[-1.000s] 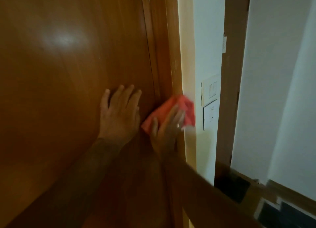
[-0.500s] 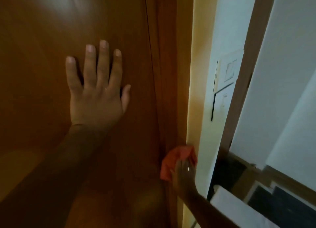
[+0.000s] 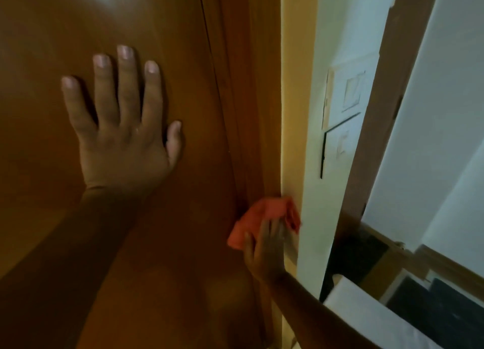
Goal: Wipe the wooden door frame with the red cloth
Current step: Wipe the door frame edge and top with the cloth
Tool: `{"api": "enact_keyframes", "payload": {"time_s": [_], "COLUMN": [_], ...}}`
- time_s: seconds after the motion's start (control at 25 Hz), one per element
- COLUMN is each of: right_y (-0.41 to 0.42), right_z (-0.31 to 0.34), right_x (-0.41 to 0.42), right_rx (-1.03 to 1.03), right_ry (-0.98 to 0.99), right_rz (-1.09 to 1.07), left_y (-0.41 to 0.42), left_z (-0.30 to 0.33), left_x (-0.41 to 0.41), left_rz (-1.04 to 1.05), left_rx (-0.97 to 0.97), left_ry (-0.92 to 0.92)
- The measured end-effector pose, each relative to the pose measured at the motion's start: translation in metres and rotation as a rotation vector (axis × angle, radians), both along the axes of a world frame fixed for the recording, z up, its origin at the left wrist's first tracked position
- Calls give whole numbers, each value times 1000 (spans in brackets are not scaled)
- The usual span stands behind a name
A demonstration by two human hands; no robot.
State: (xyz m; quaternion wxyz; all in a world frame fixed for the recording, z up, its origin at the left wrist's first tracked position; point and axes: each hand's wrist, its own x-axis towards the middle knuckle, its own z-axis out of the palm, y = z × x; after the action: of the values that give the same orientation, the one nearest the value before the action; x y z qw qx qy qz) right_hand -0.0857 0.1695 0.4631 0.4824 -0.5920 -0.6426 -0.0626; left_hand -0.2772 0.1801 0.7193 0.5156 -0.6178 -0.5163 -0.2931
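L hand (image 3: pixel 123 141) flat, fingers spread, on wooden door (image 3: pixel 39 165). R hand (image 3: pixel 264 246) presses red cloth (image 3: pixel 262 217) against wooden door frame (image 3: pixel 264 113), low on frame, beside wall (image 3: pixel 314 165) w/ switch plates (image 3: pixel 345 94). Hands well apart.

The right hand (image 3: pixel 264 246) is blurring with motion and covering the lower part of the red cloth (image 3: pixel 262 217), so its grip is hard to read. The door frame (image 3: pixel 251 113) is running out past the top and bottom edges. The switch plates (image 3: pixel 343 113) are showing too faintly for detail.
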Motion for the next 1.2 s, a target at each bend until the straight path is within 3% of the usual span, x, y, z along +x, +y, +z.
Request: {"api": "enact_keyframes", "payload": {"time_s": [0.16,0.28,0.44,0.52,0.72,0.8,0.88,1.08,1.2], "right_y": [29,39,35,31,27,37,43,29,15], "right_z": [198,351,526,554,430,435,501,730,800], "right_x": [10,10,4,6,11,18,19,13,10], "right_rx": [540,662,706,693,661,631,653,636,536], "right_ry": [-174,-210,-163,-150,-269,-303,-344,-207,-196], "right_rz": [-103,-168,-167,-115,-145,-120,-132,-47,-44], "left_y": [-13,-16,-14,-16,-29,-34,-32,-14,-12], "left_z": [9,29,142,211,334,364,379,381,380], "left_x": [6,6,-6,-14,-45,-64,-78,-92,-96], "left_rz": [54,96,91,94,166,172,165,173,154], "left_rx": [6,24,138,177,265,288,318,441,486], "left_ry": [40,65,55,1,-11,-18,13,71,75]}}
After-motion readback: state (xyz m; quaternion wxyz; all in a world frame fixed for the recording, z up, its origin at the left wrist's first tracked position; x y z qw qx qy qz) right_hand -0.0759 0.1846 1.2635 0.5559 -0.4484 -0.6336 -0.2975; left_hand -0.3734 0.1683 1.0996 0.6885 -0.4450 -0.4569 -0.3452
